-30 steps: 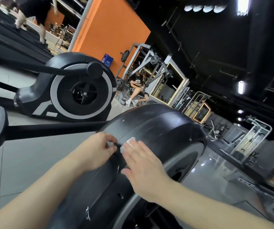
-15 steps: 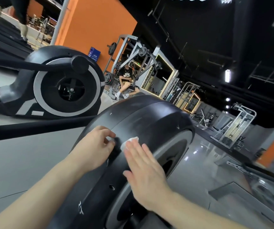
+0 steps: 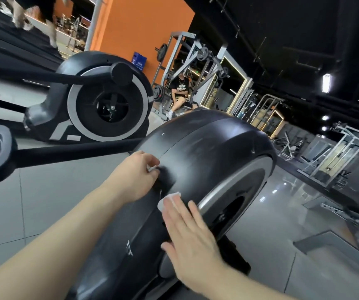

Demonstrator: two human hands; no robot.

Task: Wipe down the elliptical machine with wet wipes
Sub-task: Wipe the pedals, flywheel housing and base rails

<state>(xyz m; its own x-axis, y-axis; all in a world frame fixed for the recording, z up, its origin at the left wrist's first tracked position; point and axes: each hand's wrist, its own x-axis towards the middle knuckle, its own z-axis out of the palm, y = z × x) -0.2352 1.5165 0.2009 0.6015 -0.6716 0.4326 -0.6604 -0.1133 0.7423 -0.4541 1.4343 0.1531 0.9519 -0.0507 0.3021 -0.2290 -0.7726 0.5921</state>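
Head view, elliptical machine's black flywheel housing [image 3: 213, 148] filled the centre of the frame, with its long curve running from near lower left up and away to upper right. The right hand [image 3: 189, 241] lay flat on the housing's near flank, fingers [image 3: 180, 215] straight and pressed together, bearing down on the wet wipe [image 3: 170, 198]. Only the wipe's leading edge showed past the fingertips; the rest was under the hand, so its fold and size could not be read. The left hand [image 3: 134, 176] rested higher on the same flank, just beside the seam. Its fingers were curled and pinched a white scrap [image 3: 152, 169], possibly a second wipe, but it was too small to confirm. Key relation: the broad crown of the housing lay ahead of and above the right fingertips, along the line the fingers pointed, and the silver ring [image 3: 234, 187] sat just to their right. The right hand was the nearer one for the next stroke — judged a push forward up the curve. Faint streaks on the crown were either smears or glare; it was unclear which. Not visible: the housing's far side, its base, the console and the handles. The black pedal arm [image 3: 77, 151] ran off frame left.
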